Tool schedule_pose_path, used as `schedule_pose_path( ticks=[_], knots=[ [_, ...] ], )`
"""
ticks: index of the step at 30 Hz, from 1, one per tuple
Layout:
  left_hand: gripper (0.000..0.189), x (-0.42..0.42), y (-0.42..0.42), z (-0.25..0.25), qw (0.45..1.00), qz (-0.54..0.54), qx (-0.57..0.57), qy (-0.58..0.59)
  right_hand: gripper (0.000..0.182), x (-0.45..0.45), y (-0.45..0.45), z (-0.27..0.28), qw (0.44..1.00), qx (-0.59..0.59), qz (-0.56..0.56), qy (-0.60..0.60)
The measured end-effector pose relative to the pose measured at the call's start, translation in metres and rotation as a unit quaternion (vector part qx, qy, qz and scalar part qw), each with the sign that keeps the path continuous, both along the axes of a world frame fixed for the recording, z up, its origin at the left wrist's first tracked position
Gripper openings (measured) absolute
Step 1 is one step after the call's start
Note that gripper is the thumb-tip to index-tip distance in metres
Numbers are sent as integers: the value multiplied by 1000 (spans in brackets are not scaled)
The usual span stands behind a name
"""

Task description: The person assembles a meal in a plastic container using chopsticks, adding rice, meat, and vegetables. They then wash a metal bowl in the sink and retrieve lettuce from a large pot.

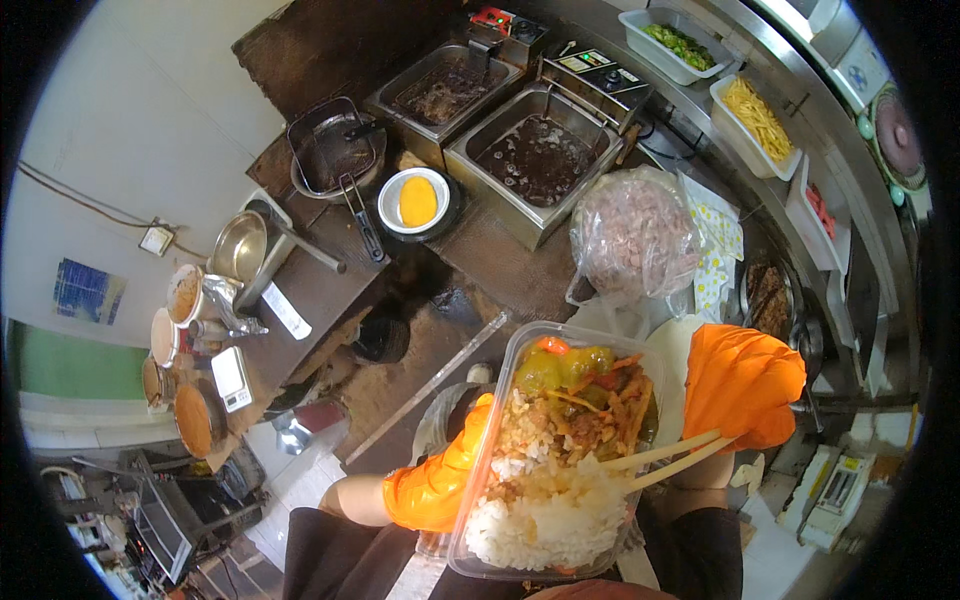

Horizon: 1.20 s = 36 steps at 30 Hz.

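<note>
My left hand (442, 472), in an orange glove, grips the left side of a clear plastic food container (459, 517), held up close before me. Cooked vegetables in sauce (585, 382) fill its far end, and white rice (540, 532) lies at the near end. In an orange glove too, my right hand (742, 386) is closed around a pair of light chopsticks (675, 457), right of the container. Their tips rest on or in the rice near the middle. The glove hides the chopsticks' upper ends, and the container hides part of my left hand's fingers.
Ahead stand two deep fryers (536, 161) with dark oil, a wire fry basket (334, 150) over a pot, and a white bowl (414, 199) with a yellow patty. Plastic-covered raw meat (637, 232) sits nearer. Trays of fries (756, 127) line the right shelf; a digital scale (232, 379) lies left.
</note>
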<state>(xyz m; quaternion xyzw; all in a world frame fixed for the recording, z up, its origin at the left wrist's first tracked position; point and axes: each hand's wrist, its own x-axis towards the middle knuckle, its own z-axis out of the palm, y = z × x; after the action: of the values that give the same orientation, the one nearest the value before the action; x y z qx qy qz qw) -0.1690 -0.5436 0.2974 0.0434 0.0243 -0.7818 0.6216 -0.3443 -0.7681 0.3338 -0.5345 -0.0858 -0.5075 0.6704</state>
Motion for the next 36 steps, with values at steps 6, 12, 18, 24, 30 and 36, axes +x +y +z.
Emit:
schedule_pose_path(
  ticks=[6,12,18,24,30,36],
  knots=[
    [78,-15,-16,1,999,23,-12,32,24,-8,-11,2,991,-57,-89,84],
    [76,-22,-33,13,988,30,-51,145,26,-14,-12,3,978,-85,-137,131],
    [75,-31,-48,23,957,11,-118,266,38,-17,-12,-9,972,-55,-190,125],
    [88,-36,-45,28,917,-6,-25,398,39,-20,-13,-5,974,-87,-165,128],
    [85,-34,-36,21,941,-3,-14,339,36,-27,-5,-3,970,-91,-176,139],
    [80,-33,-22,5,995,33,-36,89,28,-28,0,-1,988,-74,-127,45]
  ],
)
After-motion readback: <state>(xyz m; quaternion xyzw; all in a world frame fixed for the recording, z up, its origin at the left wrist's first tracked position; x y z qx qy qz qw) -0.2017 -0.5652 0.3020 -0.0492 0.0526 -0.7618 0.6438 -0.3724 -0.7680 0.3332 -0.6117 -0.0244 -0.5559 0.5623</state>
